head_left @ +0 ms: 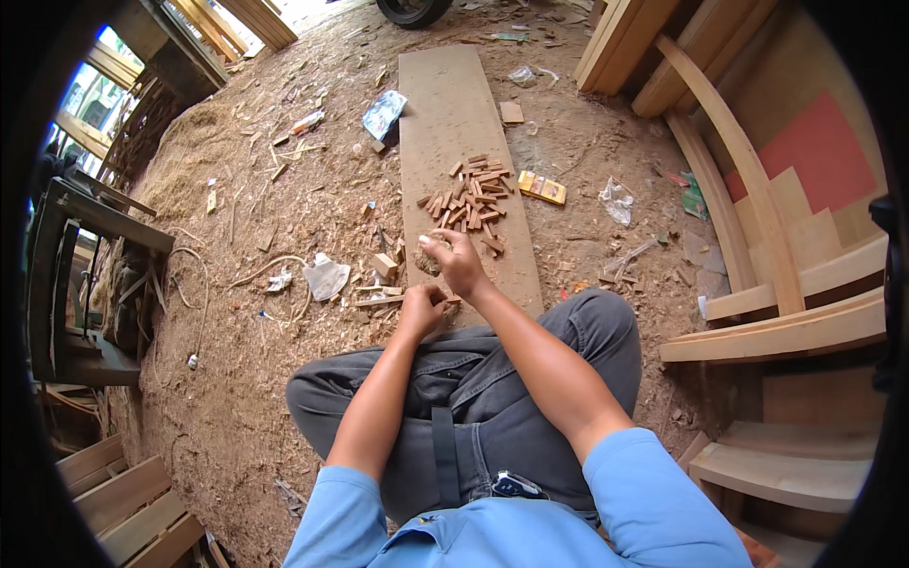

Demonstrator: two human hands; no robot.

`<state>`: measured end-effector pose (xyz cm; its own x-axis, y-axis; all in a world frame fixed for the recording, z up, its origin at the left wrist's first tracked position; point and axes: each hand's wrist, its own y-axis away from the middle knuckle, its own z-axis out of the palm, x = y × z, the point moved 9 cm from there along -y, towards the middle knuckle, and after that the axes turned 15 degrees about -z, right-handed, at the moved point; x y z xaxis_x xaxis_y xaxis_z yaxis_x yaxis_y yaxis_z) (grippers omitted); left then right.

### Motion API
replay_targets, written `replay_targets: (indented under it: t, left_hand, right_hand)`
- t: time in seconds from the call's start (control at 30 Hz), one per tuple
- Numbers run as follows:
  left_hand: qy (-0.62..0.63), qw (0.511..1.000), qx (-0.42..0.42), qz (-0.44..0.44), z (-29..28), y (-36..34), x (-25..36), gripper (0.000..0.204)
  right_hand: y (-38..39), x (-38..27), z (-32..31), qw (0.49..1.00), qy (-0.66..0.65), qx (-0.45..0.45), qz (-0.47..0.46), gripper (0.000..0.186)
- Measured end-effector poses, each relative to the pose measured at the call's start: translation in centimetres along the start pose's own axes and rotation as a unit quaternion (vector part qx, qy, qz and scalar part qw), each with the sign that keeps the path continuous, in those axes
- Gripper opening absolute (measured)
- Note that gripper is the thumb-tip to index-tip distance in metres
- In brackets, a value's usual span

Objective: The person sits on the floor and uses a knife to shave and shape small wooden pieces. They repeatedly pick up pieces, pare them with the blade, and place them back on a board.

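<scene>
Both my hands are over the near end of a long flat board [445,104] lying on the ground. My left hand [421,312] is closed, and the reddish-brown end of a small wood piece [454,300] shows at its fingertips. My right hand [458,265] is just above and to the right, its fingers curled round a dull brown lump that I cannot make out. Beyond the hands, a loose heap of small brown wood blocks [471,197] lies on the board. A pale wood block [383,265] and a thin strip [379,302] lie beside my left hand.
Sawdust and shavings cover the ground [237,407]. A yellow packet [542,187] lies right of the board, a blue-white packet [383,115] at its left edge. Curved wooden frames [776,331] stand on the right, slatted wood [133,502] at lower left. A cable [204,284] runs at left.
</scene>
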<state>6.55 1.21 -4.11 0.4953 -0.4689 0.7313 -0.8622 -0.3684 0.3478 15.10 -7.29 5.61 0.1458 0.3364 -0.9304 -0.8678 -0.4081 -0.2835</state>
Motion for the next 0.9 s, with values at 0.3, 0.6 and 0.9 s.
replay_targets:
  t: [0.3,0.6,0.9]
  left_hand:
    - [-0.047,0.997,0.034,0.051,-0.4,0.9,0.7,0.011]
    - [-0.052,0.998,0.022,0.033,-0.1,0.3,0.7,0.011]
    - [-0.045,0.998,0.011,0.034,0.0,0.1,0.5,0.012]
  right_hand:
    - [-0.1,0.8,0.2,0.999,0.013,-0.024,0.043,0.039]
    - [0.5,0.7,0.9,0.986,0.120,-0.097,0.058,0.028]
    - [-0.3,-0.5,0.2,0.993,0.107,-0.050,0.000,0.043]
